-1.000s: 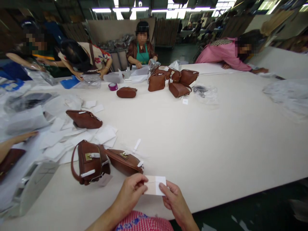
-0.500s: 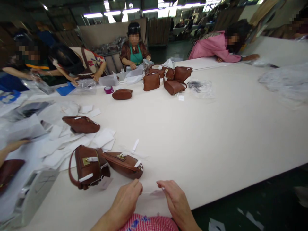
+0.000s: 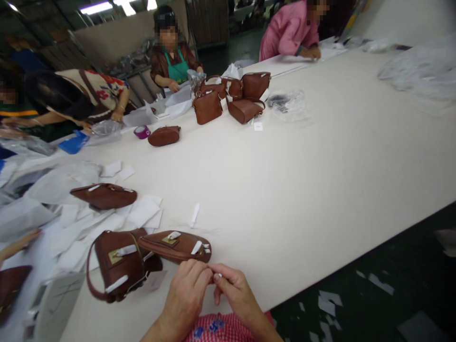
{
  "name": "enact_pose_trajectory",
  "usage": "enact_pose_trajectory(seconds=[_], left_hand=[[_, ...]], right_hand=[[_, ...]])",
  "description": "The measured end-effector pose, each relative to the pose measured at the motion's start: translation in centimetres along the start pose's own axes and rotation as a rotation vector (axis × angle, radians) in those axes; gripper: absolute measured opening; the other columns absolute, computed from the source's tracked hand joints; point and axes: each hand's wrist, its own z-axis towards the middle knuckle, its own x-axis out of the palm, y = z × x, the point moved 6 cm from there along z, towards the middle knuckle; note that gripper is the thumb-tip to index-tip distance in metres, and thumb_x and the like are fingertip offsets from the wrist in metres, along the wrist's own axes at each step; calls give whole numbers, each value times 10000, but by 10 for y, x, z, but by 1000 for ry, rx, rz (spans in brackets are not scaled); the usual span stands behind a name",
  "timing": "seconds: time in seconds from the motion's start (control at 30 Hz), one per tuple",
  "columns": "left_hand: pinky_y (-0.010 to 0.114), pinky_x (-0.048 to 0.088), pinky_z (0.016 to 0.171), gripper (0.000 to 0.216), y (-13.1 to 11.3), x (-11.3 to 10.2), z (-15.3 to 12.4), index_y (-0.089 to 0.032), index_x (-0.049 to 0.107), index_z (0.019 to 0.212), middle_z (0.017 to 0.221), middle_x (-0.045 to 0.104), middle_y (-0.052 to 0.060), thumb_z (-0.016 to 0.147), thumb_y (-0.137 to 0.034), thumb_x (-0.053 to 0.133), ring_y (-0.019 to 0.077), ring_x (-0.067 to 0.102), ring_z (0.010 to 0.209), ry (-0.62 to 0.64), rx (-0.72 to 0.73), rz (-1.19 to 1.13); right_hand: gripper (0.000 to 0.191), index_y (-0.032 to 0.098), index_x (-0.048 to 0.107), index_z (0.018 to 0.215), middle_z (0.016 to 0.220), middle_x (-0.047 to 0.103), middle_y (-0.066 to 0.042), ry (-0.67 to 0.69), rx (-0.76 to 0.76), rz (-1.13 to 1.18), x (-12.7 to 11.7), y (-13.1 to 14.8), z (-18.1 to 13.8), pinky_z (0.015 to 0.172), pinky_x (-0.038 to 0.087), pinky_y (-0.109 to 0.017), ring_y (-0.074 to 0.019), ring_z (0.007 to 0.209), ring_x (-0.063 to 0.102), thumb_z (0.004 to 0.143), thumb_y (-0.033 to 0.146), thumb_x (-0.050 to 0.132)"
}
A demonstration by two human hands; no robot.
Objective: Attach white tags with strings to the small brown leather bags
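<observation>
Small white thing [image 3: 216, 275]: pinched between both hands, at the near edge of the table [image 3: 320, 190]; too small to tell what it is
Left hand [image 3: 187, 297]: fingers closed on the small white thing, touching the right hand
Right hand [image 3: 233, 292]: fingers closed on it too
Brown bag [image 3: 174, 246]: lies flat just beyond the hands
Bag with strap [image 3: 117, 263]: left of it, touching
White papers [image 3: 142, 211]: farther left

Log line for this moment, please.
left hand: pinching small white piece | right hand: pinching it too | brown bag: lying just beyond
</observation>
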Motion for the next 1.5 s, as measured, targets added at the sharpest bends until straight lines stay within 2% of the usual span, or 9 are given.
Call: enact_pose_trajectory(seconds=[0.23, 0.37, 0.5, 0.6, 0.7, 0.77, 0.83, 0.93, 1.5], left_hand=[[333, 311, 740, 303, 12, -4, 20, -165, 557, 786, 741, 543, 22, 991, -217, 340, 189, 431, 752, 62, 8, 40], [348, 302, 728, 288, 20, 4, 28, -171, 540, 772, 735, 534, 21, 982, -207, 346, 197, 422, 744, 143, 13, 55], [373, 340, 779, 278, 26, 8, 34, -186, 542, 778, 739, 544, 9, 973, -179, 344, 197, 449, 756, 237, 38, 21], [473, 329, 997, 62, 39, 1, 39, -200, 556, 902, 958, 618, 25, 921, -206, 497, 229, 515, 993, 350, 15, -5], [649, 221, 1092, 456, 53, -4, 40, -202, 500, 1177, 1221, 590, 83, 785, -316, 704, 328, 447, 1226, 508, -14, 57], [697, 204, 1093, 513, 61, -2, 39, -216, 493, 1196, 1195, 603, 76, 747, -298, 729, 342, 456, 1227, 592, -66, 85], [688, 212, 1103, 313, 67, 4, 36, -229, 541, 1062, 1111, 617, 44, 775, -232, 666, 311, 494, 1174, 632, -134, 93], [636, 236, 1116, 114, 67, 12, 34, -223, 541, 921, 1040, 600, 25, 832, -152, 532, 259, 511, 1108, 607, -162, 92], [483, 455, 974, 253, 67, 18, 24, -186, 531, 975, 949, 614, 48, 798, -36, 433, 218, 555, 922, 387, -88, -26]], right_hand=[[497, 135, 699, 767, 514, 522, 27, -12, 201, -32, -5, -14, 10, 425, 378, -221, -94, 421, 468, 691, 626, 687], [406, 155, 624, 649, 590, 460, 40, 24, 143, -83, -8, -6, 14, 463, 290, -219, -69, 491, 383, 774, 541, 636], [324, 165, 667, 686, 638, 510, 24, 31, 108, -150, -11, 1, 20, 613, 355, -248, -110, 633, 446, 805, 459, 607], [311, 166, 689, 727, 682, 576, 2, -24, 109, -224, -15, -1, 25, 663, 371, -271, -141, 692, 500, 811, 445, 582], [347, 162, 687, 741, 680, 595, -8, -87, 129, -312, -19, -7, 29, 639, 360, -278, -150, 672, 507, 828, 458, 529], [354, 159, 686, 746, 676, 596, -8, -88, 130, -343, -18, -10, 32, 631, 351, -275, -149, 665, 507, 836, 452, 510], [344, 158, 673, 725, 669, 586, -2, -79, 121, -362, -16, -11, 34, 631, 342, -270, -144, 665, 500, 839, 436, 506], [315, 161, 649, 699, 665, 571, 8, -70, 104, -364, -13, -9, 37, 637, 335, -263, -135, 668, 487, 836, 406, 507], [299, 172, 619, 679, 657, 571, 8, -50, 126, -398, -9, -3, 39, 634, 335, -279, -143, 660, 488, 853, 381, 494]])
